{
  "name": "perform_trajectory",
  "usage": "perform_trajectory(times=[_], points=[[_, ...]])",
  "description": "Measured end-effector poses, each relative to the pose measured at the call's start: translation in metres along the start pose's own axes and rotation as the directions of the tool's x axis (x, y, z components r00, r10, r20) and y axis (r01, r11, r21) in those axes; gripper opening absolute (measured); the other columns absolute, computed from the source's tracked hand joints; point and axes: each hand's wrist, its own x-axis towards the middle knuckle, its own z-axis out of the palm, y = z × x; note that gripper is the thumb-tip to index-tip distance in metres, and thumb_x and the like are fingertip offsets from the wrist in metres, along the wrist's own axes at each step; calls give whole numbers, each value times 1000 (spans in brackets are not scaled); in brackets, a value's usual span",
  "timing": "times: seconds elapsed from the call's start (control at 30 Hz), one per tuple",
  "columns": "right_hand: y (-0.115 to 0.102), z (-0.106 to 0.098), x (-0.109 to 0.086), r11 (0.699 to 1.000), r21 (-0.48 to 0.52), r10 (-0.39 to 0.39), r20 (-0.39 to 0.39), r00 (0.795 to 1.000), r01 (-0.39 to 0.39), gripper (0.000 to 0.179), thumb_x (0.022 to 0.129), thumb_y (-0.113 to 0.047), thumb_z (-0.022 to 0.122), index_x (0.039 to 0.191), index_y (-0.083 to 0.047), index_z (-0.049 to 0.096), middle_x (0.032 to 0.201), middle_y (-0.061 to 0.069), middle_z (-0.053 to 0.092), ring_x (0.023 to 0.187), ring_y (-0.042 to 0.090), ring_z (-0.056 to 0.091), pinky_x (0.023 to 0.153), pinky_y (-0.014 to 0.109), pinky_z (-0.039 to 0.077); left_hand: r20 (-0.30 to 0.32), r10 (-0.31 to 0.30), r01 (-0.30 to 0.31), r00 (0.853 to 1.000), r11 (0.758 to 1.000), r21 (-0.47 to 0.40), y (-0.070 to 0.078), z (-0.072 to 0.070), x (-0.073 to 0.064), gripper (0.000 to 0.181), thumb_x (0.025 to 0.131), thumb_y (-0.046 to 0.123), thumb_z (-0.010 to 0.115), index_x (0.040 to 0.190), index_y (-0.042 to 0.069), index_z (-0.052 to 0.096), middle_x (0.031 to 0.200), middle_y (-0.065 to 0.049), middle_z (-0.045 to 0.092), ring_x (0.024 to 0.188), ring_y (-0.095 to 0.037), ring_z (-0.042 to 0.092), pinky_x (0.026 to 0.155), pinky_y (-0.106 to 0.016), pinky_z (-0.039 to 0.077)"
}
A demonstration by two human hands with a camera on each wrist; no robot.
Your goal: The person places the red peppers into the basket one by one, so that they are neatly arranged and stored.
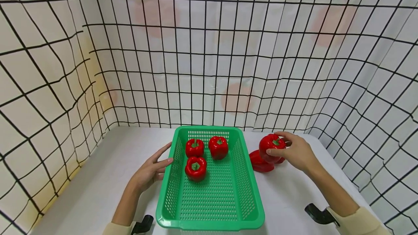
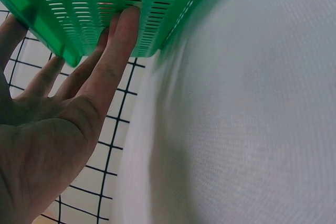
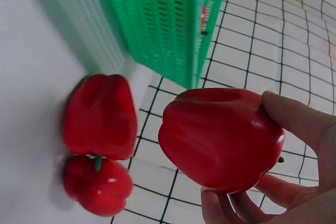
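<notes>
My right hand [image 1: 298, 152] grips a red bell pepper [image 3: 220, 137] between thumb and fingers, raised above the table to the right of the basket. Under it on the table lie two more red bell peppers, one [image 3: 101, 116] on its side and another [image 3: 100, 184] touching it. With straight fingers my left hand [image 1: 148, 171] touches the left wall of a green plastic basket [image 1: 256, 191]. Inside the basket sit three red bell peppers, one at the back left [image 1: 194, 148], one at the back right [image 1: 218, 147] and one nearer the middle [image 1: 196, 168].
A black wire grid [image 1: 204, 64] stands round the back and both sides of the white table [image 1: 98, 169]. Behind the grid hangs a pale sheet with faint orange-red fruit shapes. Black straps with dark mounts [image 1: 321, 214] sit at both wrists.
</notes>
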Motion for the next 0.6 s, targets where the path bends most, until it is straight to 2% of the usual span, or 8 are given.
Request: perform_trajectory(times=[0.43, 0.6], points=[[-23, 8, 12, 997, 78, -31, 32, 999, 28, 82, 85, -41, 79, 151, -8, 44, 140, 26, 54, 128, 47, 49, 86, 52, 62, 54, 16, -15, 998, 999, -30, 2, -2, -1, 73, 102, 25, 61, 162, 34, 21, 148, -27, 51, 113, -40, 70, 91, -50, 60], [-32, 13, 16, 993, 113, -42, 42, 998, 37, 82, 84, -40, 81, 151, -10, 44, 140, 24, 54, 128, 46, 50, 86, 51, 62, 51, 17, -15, 999, 1000, -24, 2, -2, -2, 74, 102, 26, 61, 163, 33, 20, 148, -27, 51, 112, -39, 70, 90, -50, 60]])
